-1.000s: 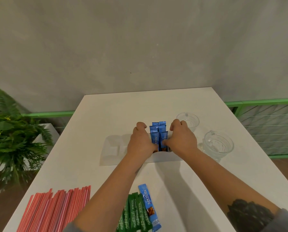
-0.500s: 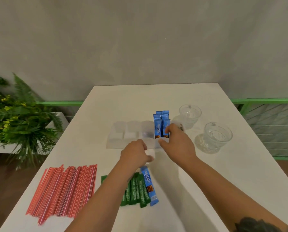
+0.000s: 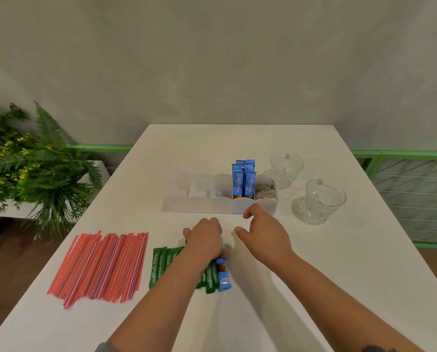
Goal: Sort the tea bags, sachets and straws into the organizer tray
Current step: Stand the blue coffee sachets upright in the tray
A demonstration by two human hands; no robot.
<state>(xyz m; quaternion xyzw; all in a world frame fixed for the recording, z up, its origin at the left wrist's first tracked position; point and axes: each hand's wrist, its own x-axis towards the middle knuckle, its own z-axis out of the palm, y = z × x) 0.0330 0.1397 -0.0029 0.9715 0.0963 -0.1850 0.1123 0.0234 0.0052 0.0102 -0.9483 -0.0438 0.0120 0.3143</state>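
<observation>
Reaching down over the loose pile, the left hand curls onto the last blue Nescafé sachet lying beside the green sachets, while the right hand hovers relaxed and empty just before the organizer tray. Several blue Nescafé sticks already stand in one compartment with tea bags apparently beside them. Judging by that, the green sachets and red straws are all still to sort.

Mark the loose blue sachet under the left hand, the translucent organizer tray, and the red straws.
Loose blue coffee sachet (image 3: pixel 223 278), head view: its exposed lower half.
Translucent plastic organizer tray (image 3: pixel 199 206), head view: front wall.
Pile of red striped straws (image 3: pixel 100 265), head view: middle of the pile.
</observation>
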